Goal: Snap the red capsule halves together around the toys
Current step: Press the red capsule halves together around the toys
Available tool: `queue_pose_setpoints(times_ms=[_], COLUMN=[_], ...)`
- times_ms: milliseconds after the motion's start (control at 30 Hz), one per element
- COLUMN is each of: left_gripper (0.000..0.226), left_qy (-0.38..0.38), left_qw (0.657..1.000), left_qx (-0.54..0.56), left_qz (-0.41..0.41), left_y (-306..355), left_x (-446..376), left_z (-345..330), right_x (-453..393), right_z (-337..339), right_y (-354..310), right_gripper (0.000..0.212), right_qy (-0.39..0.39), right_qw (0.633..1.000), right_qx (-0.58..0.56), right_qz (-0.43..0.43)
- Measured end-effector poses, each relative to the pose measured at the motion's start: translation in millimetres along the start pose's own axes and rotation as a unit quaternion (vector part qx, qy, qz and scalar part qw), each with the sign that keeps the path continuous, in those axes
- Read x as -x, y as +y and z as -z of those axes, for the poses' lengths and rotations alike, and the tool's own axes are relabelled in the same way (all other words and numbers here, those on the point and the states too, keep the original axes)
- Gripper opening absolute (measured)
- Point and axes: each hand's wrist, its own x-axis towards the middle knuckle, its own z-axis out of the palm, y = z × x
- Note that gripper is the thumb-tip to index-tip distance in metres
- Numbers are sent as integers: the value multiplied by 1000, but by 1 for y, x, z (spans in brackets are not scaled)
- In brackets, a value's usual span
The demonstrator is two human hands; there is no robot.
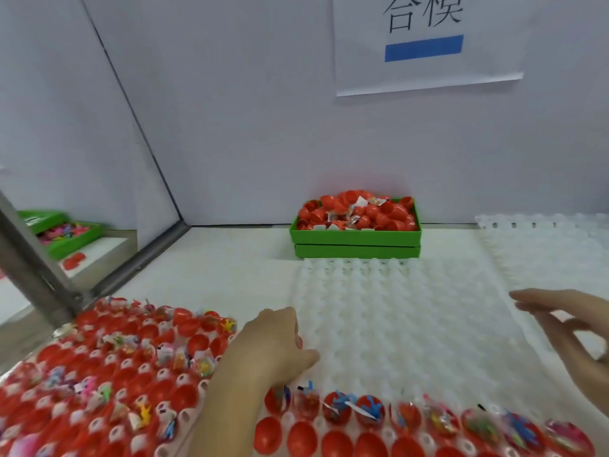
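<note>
White bench: left hand rests loose-fingered at the empty white tray's left edge, right hand spread above its right edge

Factory packing station: white counter boxed in by plain partition walls, printed station sign with Chinese characters above, white moulded trays in rows, green bin heaped with red capsule halves, bulk quantities throughout.

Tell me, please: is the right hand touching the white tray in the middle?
Apart. In the head view the right hand hangs over the white tray with fingers spread, and its soft shadow lies on the tray below it.
</note>
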Motion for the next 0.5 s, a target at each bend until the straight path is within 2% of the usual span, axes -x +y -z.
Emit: queue_pose_setpoints(times_ms=[167,300,400,500], left_gripper=[25,24,17,12], left_qy=[12,59,81,133], left_qw=[1000,996,993,986], left_qx=[-16,-56,-66,-87], left_qz=[15,31,45,56], left_y=[7,17,22,27], left_x=[3,4,4,8], left_z=[-1,-6,-9,-10], right_x=[-3,-4,-3,-3], right_z=[5,8,8,8], right_y=[-25,-38,-43,-44], right_gripper=[28,30,42,52], right_qy=[12,36,27,-3], right_qw=[1000,998,998,999], right_qx=[-1,16,27,20], right_qz=[26,41,45,36])
